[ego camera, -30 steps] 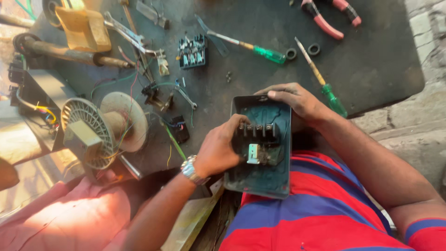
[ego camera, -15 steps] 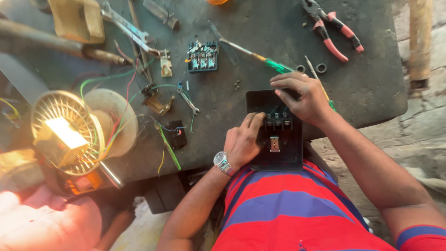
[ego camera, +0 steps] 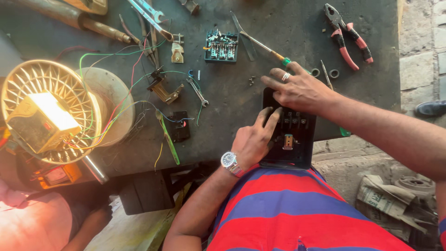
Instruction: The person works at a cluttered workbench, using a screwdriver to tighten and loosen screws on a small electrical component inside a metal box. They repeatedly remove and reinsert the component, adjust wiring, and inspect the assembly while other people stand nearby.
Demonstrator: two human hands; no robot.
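The left hand (ego camera: 253,139) pressed its fingers against the left edge of the black switch box (ego camera: 289,132), gripping it. The right hand (ego camera: 299,88), fingers spread, lay flat on the box's top end, steadying rather than clenching. The box rested at the near edge of the dark workbench (ego camera: 260,42). Red-handled pliers (ego camera: 348,35) lay at 1 o'clock, a green-handled screwdriver (ego camera: 265,46) at 12 o'clock, and a fan motor (ego camera: 46,111) at 9 o'clock.

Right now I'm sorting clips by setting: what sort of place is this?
Probably a small electrical repair workshop: a dark worn bench strewn with pliers, a screwdriver, loose wires and a fan motor.
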